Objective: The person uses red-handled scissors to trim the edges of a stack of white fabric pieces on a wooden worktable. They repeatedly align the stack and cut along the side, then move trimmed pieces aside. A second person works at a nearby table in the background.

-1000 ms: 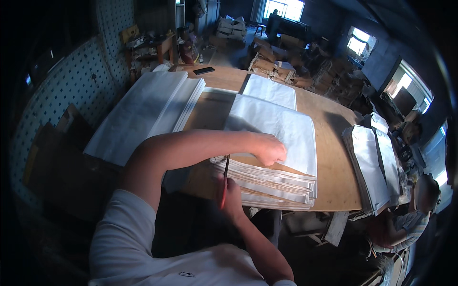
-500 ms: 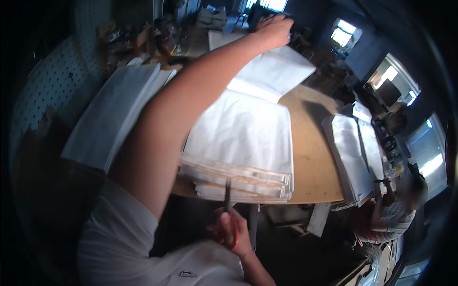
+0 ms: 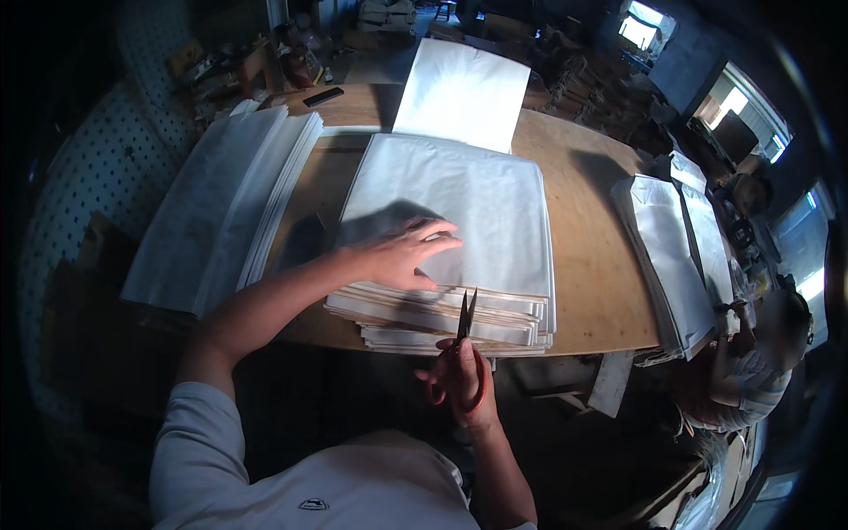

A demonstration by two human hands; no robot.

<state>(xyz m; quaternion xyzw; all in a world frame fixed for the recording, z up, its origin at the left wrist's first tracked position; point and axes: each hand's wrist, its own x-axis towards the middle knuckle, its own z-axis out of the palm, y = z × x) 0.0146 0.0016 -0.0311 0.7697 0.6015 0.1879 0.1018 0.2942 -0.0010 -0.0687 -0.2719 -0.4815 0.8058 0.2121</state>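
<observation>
1. Moved since half a sec ago: L hand (image 3: 411,258) is back from beyond the white stack (image 3: 459,199) to over its near part; loose sheet (image 3: 464,93) now lies past the stack's far edge; scissors (image 3: 464,320) are up at its near edge, blades parted a bit.
2. White stack: on wooden table (image 3: 601,296), nr the table's front edge. Layers don't line up; near side shows uneven steps, w/ brownish strips btwn the white ones.
3. L hand: over stack's near-L part, palm down, fingers loosely spread, thumb apart, nothing pinched. Can't tell if fingertips touch the top layer.
4. R hand (image 3: 465,371): just in front of stack's near edge, closed round the red scissor handles. Blades point away from the body, tips over the stepped edge; can't tell if they touch paper.
5. Loose sheet: white, brightly lit; can't tell if its near edge tucks under the stack.
6. L of stack, apart from it: long white pile (image 3: 203,212). Beyond stack's far-L corner: flat black slab (image 3: 324,96), phone-like.
7. R of stack, well apart: narrower white pile (image 3: 667,256); farther R, a seated person (image 3: 755,389), striped top.
8. Far R beyond stack: bright window (image 3: 647,25).
</observation>
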